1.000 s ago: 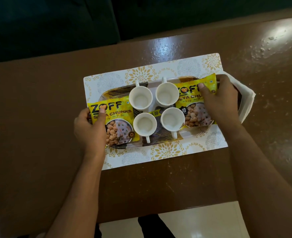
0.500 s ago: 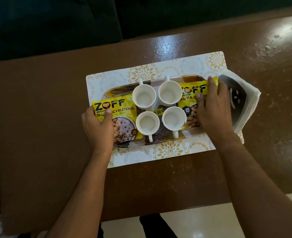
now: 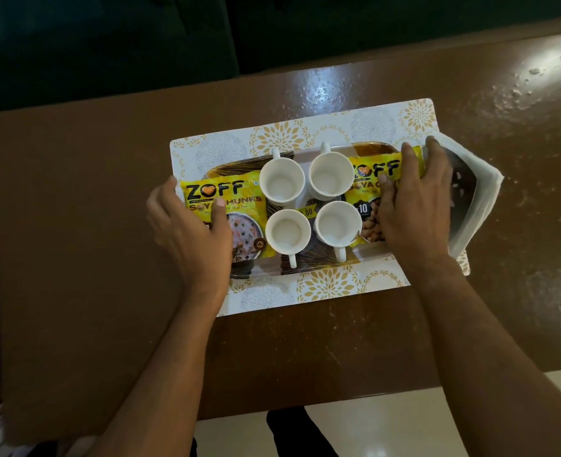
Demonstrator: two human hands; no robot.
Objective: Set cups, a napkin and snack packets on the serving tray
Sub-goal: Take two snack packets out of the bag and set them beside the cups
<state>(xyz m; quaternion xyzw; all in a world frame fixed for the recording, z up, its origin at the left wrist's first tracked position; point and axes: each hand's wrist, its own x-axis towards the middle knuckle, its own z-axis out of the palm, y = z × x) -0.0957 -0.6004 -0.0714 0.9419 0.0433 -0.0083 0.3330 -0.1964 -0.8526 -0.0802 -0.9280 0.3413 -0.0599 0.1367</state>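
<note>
A dark patterned serving tray (image 3: 315, 258) lies on a white placemat with gold flowers (image 3: 272, 136). Several empty white cups (image 3: 281, 183) stand upright in a square block at its middle. One yellow ZOFF snack packet (image 3: 229, 192) lies on the tray's left end. My left hand (image 3: 190, 232) grips it at that edge, thumb on top. A second yellow packet (image 3: 371, 169) lies on the right end, with my right hand (image 3: 414, 209) flat on it, fingers spread. A white folded napkin stack (image 3: 480, 199) sits at the tray's right end, curled up beside my fingertips.
The placemat rests on a glossy brown table (image 3: 91, 225), whose near edge runs just below my forearms. Pale floor (image 3: 388, 423) shows beyond that edge. A dark seat or wall fills the space behind the table.
My right hand slid inward from the tray's right end to lie over the right packet, uncovering the napkin. My left hand shifted slightly further onto the left packet.
</note>
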